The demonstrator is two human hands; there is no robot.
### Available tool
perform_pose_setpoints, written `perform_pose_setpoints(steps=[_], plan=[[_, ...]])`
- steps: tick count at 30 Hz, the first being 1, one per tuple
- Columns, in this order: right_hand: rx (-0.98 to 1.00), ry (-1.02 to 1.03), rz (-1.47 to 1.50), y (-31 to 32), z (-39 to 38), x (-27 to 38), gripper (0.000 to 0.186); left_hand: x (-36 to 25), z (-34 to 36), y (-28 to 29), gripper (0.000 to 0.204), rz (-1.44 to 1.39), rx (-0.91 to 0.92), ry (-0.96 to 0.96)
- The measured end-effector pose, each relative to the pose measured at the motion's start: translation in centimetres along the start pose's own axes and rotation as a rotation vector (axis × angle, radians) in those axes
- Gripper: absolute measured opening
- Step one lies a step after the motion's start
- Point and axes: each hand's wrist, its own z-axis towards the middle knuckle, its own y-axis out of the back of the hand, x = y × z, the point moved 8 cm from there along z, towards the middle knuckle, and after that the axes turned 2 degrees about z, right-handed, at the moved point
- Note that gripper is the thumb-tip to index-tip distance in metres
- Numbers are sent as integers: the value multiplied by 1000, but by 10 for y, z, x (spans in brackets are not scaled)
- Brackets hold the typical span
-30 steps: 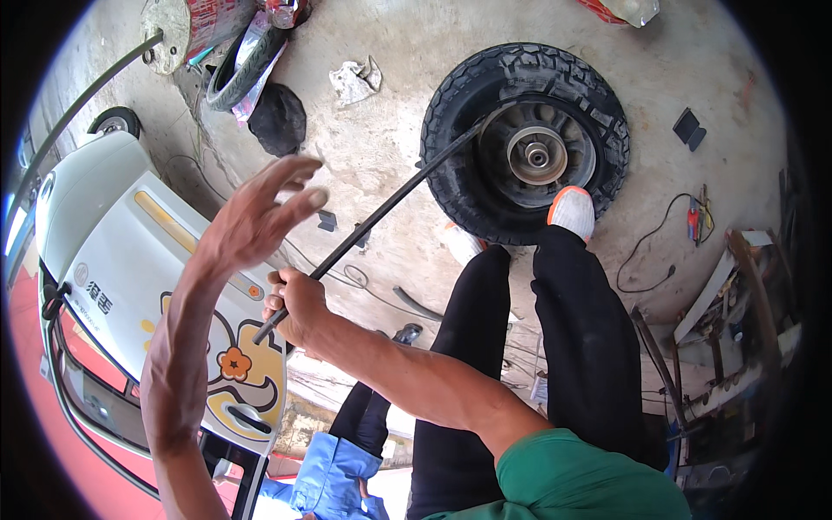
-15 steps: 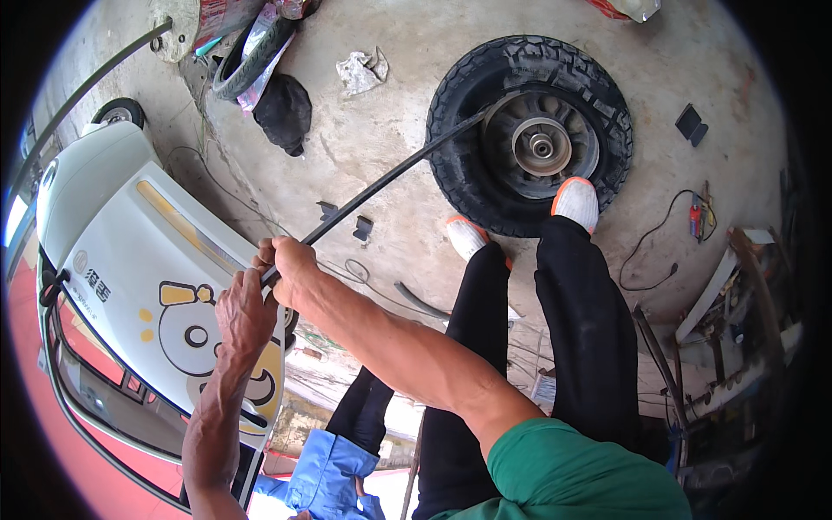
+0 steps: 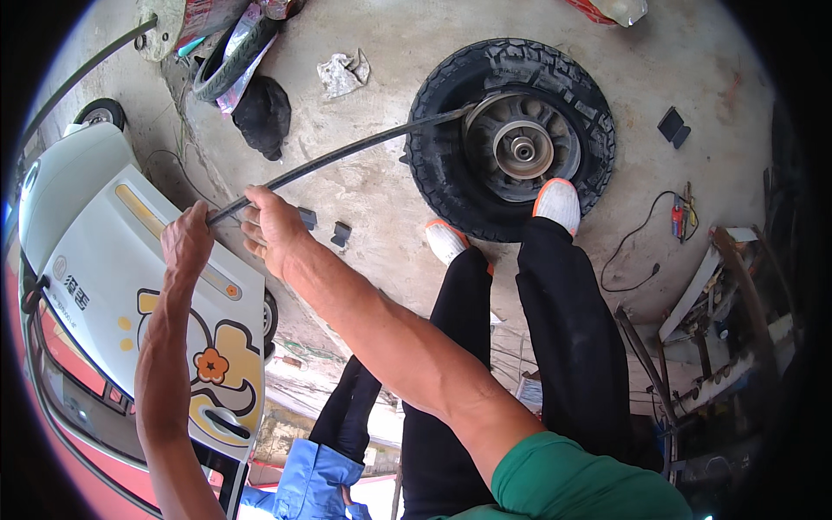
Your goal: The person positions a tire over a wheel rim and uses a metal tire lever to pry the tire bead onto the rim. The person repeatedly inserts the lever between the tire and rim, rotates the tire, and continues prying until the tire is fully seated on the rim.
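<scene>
A long, dark pry bar (image 3: pixel 347 154) runs from my hands to the wheel. Its far end is tucked between the black knobby tyre (image 3: pixel 427 165) and the grey metal rim (image 3: pixel 568 149). My left hand (image 3: pixel 187 240) is closed round the near end of the bar. Just ahead of it, my right hand (image 3: pixel 277 227) lies against the bar with its fingers loosely apart, not wrapped round it. The wheel lies flat on the concrete floor. My right shoe (image 3: pixel 556 204) presses on the tyre's near side, and my left shoe (image 3: pixel 446 242) is beside it.
A white car (image 3: pixel 104 225) with cartoon markings stands at the left. A person in blue (image 3: pixel 314 477) is behind me. Several loose things lie about: a rag (image 3: pixel 343 74), a dark cloth (image 3: pixel 263 117), a thin tyre (image 3: pixel 234 65), and a cord with tools (image 3: pixel 678 217). A metal rack (image 3: pixel 724 321) stands at right.
Both hands have moved left and farther forward with the bar's near end, and the bar now looks curved. My right hand's fingers have loosened from their grip.
</scene>
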Motion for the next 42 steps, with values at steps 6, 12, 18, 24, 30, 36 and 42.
perform_pose_setpoints(steps=[6, 12, 18, 24, 30, 36, 42], plan=[[21, 89, -26, 41, -31, 51, 38, 35, 34, -57, 12, 51, 41, 77], [-11, 229, -116, 81, -44, 105, 33, 42, 55, -109, 14, 67, 61, 140], [-201, 537, -478, 119, -61, 164, 43, 34, 43, -134, 13, 42, 102, 174], [-452, 1243, -1804, 73, -85, 277, 51, 23, 29, -115, 12, 8, -40, 94], [-671, 1376, -2680, 104, -83, 416, 60, -57, 50, -26, 26, -63, -248, 14], [-534, 1262, -2752, 87, -67, 426, 56, -59, 52, -13, 29, -75, -162, 37], [-560, 1016, -2776, 86, -65, 434, 61, -154, 53, 11, 15, -240, -180, -150]])
